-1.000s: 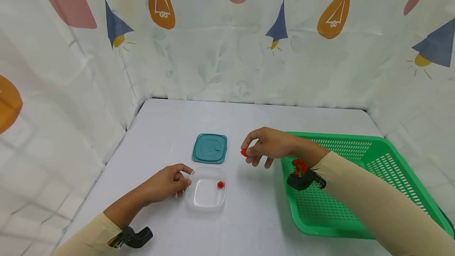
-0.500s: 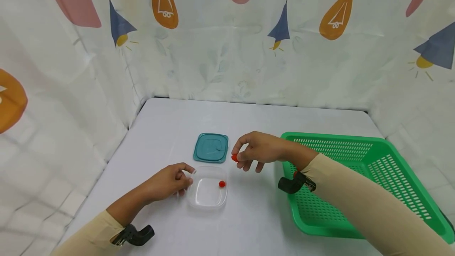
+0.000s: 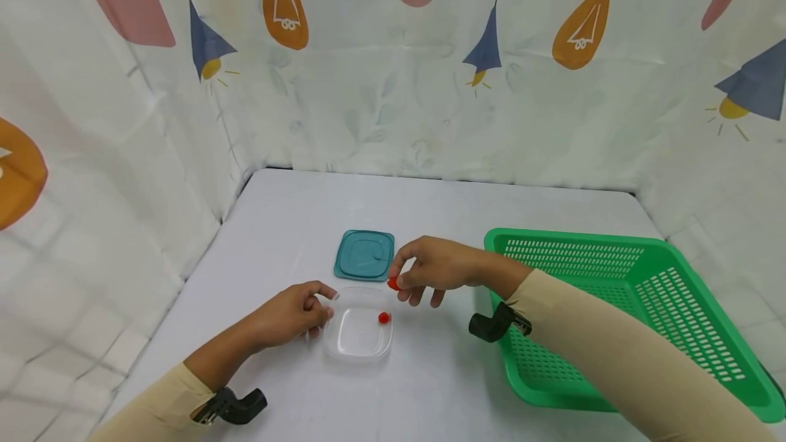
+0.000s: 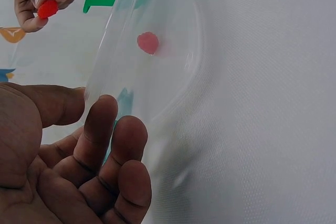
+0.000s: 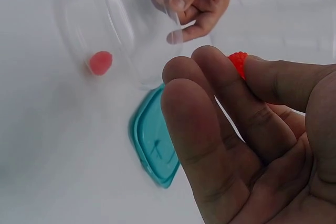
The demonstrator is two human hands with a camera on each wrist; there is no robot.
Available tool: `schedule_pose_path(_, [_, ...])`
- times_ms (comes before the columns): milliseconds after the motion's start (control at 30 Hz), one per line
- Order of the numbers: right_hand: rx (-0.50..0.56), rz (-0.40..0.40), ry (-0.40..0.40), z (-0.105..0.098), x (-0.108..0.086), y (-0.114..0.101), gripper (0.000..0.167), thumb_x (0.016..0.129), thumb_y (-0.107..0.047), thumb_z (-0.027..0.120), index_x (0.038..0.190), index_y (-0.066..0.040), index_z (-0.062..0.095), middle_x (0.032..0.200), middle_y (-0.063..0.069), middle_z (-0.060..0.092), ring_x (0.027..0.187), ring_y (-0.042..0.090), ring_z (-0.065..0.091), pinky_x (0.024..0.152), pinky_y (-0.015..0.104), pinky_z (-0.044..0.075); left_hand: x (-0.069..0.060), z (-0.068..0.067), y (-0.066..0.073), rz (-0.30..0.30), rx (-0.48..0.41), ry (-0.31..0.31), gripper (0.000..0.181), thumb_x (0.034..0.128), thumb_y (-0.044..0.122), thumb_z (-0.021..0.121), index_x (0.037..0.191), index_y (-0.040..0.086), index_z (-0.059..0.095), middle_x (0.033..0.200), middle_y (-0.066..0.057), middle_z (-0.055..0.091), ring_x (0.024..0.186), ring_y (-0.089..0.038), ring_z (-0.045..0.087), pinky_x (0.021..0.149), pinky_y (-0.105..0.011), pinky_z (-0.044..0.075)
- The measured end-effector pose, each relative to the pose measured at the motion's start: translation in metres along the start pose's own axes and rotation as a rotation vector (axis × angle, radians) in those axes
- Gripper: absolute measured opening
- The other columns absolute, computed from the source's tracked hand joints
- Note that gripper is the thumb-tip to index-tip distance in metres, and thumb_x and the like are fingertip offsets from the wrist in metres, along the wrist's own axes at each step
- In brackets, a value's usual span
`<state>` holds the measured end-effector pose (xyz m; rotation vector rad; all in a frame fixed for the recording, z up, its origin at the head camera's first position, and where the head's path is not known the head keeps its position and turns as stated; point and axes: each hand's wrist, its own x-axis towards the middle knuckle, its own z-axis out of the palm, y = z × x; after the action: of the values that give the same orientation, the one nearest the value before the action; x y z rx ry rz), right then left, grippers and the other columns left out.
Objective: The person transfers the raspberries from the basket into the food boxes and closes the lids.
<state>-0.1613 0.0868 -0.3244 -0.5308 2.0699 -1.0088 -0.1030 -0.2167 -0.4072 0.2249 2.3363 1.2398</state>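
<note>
Box (image 3: pixel 357 340): 1 berry (image 3: pixel 384 318) in; lid (image 3: pixel 365 256) off, twd table (image 3: pixel 295 210) far edge. 2nd berry (image 3: pixel 392 284) prob. pending, pinched by R hand (image 3: pixel 439 264); L hand (image 3: pixel 293 316) touches box, fingers relaxed.

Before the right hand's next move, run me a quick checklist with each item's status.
1. Right hand holding the red, bumpy, berry-like piece: ok, pinched.
2. Held piece over the middle of the clear, square plastic container: not ok, it shows near the far right corner.
3. Space inside: ok, only one red berry-like piece, toward the right side.
4. Left hand firmly steadying the container: cannot tell; it is at the left rim, but pressure doesn't show.
5. Teal, square plastic lid off: ok, lying beyond the container.
6. More pieces in the green, perforated plastic basket: cannot tell, the beige right sleeve hides part.
</note>
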Motion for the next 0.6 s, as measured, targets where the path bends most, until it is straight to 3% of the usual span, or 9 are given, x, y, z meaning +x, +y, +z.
schedule_pose_path(600, [-0.085, 0.015, -0.018, 0.014, 0.007, -0.006, 0.015, 0.101, -0.016, 0.065, 0.114, -0.021, 0.071, 0.092, 0.004, 0.076, 0.086, 0.027, 0.074, 0.051, 0.032, 0.052, 0.000, 0.000, -0.002, 0.011, 0.002, 0.002, 0.038, 0.0987, 0.018, 0.068, 0.131, 0.001, 0.057, 0.077, -0.008, 0.065, 0.070, -0.024, 0.059, 0.061, -0.033, 0.049])
